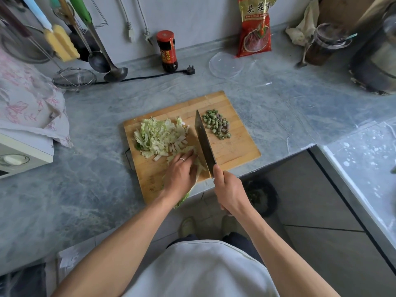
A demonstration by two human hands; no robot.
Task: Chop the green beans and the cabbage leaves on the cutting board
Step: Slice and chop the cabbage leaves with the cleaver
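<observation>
Wooden cutting board [235, 151] on the counter [85, 185]: left hand [181, 174] fingers pin uncut cabbage leaves [199, 168] against the cleaver [204, 142], gripped by the right hand [230, 190]; chopped cabbage [158, 136] left, cut beans [217, 124] right, kept apart.

A grey marbled counter [90, 183] runs from left to right and turns toward the near right. A wooden cutting board [235, 146] lies at its near edge, one corner sticking out over the floor. Far behind it stand a dark sauce bottle [167, 51] with a red lid and a red food packet [256, 28] leaning on the wall. A clear plastic lid [226, 65] lies flat between them, nearer. A black power cord [150, 77] trails left from its plug toward a wire strainer [74, 79]. At the far right stands a glass jar [325, 43], a spoon [303, 58] just beside it.
</observation>
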